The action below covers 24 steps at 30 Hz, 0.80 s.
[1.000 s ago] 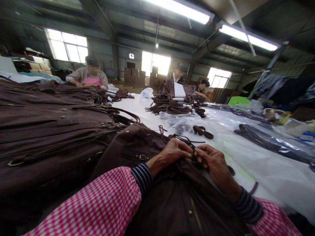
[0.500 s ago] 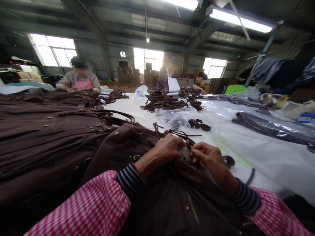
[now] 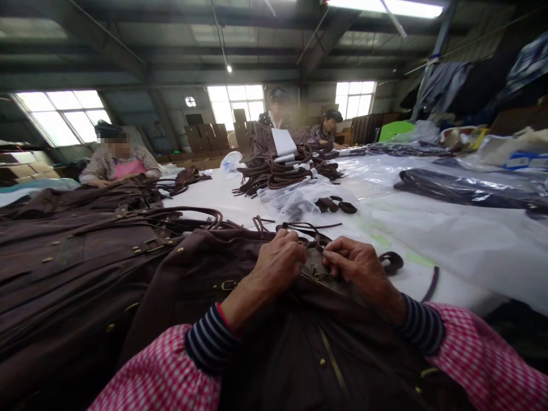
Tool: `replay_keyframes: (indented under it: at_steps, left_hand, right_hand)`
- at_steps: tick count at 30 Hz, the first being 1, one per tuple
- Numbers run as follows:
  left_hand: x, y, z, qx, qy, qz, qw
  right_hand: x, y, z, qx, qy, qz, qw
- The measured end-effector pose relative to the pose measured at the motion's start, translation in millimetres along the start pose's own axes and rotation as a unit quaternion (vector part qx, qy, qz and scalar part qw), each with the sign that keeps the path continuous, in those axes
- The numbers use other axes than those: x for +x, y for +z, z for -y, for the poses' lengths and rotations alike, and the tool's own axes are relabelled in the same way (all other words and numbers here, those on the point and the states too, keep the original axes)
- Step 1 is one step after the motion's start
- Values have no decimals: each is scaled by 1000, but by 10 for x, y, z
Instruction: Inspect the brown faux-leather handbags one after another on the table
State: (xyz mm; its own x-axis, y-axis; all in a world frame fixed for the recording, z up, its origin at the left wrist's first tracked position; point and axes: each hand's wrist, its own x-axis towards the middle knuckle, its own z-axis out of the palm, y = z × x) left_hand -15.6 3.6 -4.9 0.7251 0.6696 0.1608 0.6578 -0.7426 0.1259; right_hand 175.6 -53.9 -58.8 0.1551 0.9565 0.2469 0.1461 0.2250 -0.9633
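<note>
A dark brown bag (image 3: 274, 348) with brass studs and zips lies before me, its top turned toward both hands. My left hand (image 3: 278, 260) is closed at the bag's far edge, fingers curled down; what they pinch is hidden. Thumb and fingertips of my right hand (image 3: 359, 265) press together on a narrow dark strap (image 3: 322, 242) by the bag's mouth. Between the hands show a greyish lining (image 3: 315, 257) and a small metal clasp (image 3: 315, 273). Thin cords (image 3: 303, 226) trail onto the table just beyond.
More brown bags (image 3: 64, 262) are heaped at left. A stack of bags with handles (image 3: 286, 165) stands mid-table behind clear plastic (image 3: 295, 200). Coiled straps (image 3: 336, 205) lie near it. Plastic-wrapped goods (image 3: 466, 188) are at right on the white table (image 3: 205, 197). Several people work across it.
My view has tilted up and turned right. My left hand has curled its fingers further in, no longer reaching toward the right fingertips. The right hand keeps its pinch near the bag's mouth.
</note>
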Motion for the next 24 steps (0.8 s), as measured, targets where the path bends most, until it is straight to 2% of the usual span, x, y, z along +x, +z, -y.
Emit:
replay_keyframes:
  at_steps: [6,9,13,17,20,22,24]
  left_hand:
    - [-35,91,-33,118,61,-21,991]
    - [-56,113,-8,129,68,-27,989]
    - [-61,14,-34,90,47,-42,994]
    - [-37,-80,-96,-91,15,-67,993]
    - [-12,-40,-94,-246,0,-47,968]
    - [0,16,-68,-372,17,-5,928]
    - [3,63,-41,-498,18,39,866]
  right_hand:
    - [0,0,-35,13,4,-1,1000]
    - [-1,1,-41,17,-1,0,1000]
    - [13,9,-41,18,-14,-16,1000]
    - [26,27,-18,22,-12,-11,1000]
    - [19,43,10,24,-3,4,1000]
    - [13,50,20,17,-2,4,1000]
    - [8,53,19,8,-7,2,1000]
